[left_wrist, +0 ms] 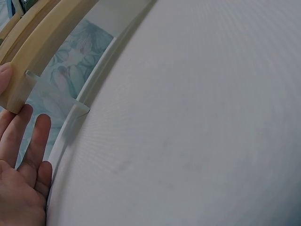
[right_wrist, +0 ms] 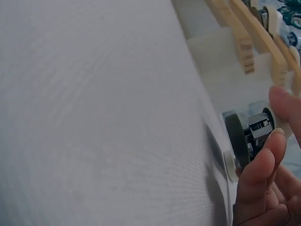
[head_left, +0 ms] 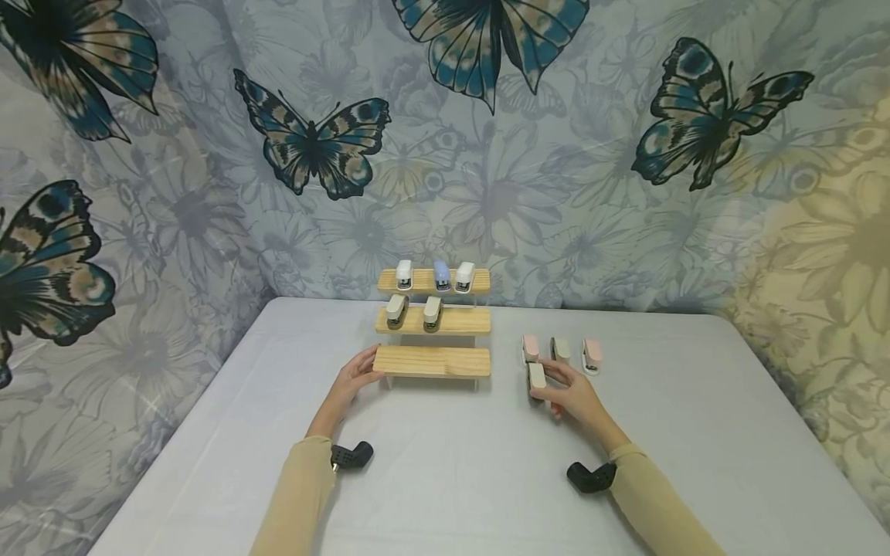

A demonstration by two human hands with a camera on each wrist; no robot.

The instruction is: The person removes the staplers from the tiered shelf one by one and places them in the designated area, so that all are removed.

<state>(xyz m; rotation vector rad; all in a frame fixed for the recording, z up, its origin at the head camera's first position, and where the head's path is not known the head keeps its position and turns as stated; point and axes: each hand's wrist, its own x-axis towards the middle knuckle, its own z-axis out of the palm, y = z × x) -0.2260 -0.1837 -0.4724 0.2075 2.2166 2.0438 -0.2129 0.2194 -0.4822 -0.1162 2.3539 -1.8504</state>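
At the left end of the lowest board of a three-tier wooden display stand point(head_left: 433, 363), my left hand point(head_left: 353, 382) grips the board's edge. In the left wrist view its thumb point(left_wrist: 3, 77) lies on the wood, with the fingers at the board's end. To the right of the stand, my right hand point(head_left: 575, 395) holds a small cream stapler point(head_left: 537, 376) between thumb and fingers. The right wrist view shows that stapler's dark base point(right_wrist: 236, 139) and metal inside, tilted just off the cloth. Beyond it are a pink stapler point(head_left: 531, 345), a pale stapler point(head_left: 560, 350) and another pink stapler point(head_left: 592, 354).
On the stand's top board sit a white stapler point(head_left: 404, 272), a blue stapler point(head_left: 441, 273) and another white stapler point(head_left: 464, 276). Two cream staplers point(head_left: 432, 311) occupy the middle board. A white cloth covers the table point(head_left: 445, 471); a butterfly-patterned backdrop point(head_left: 487, 193) rises behind.
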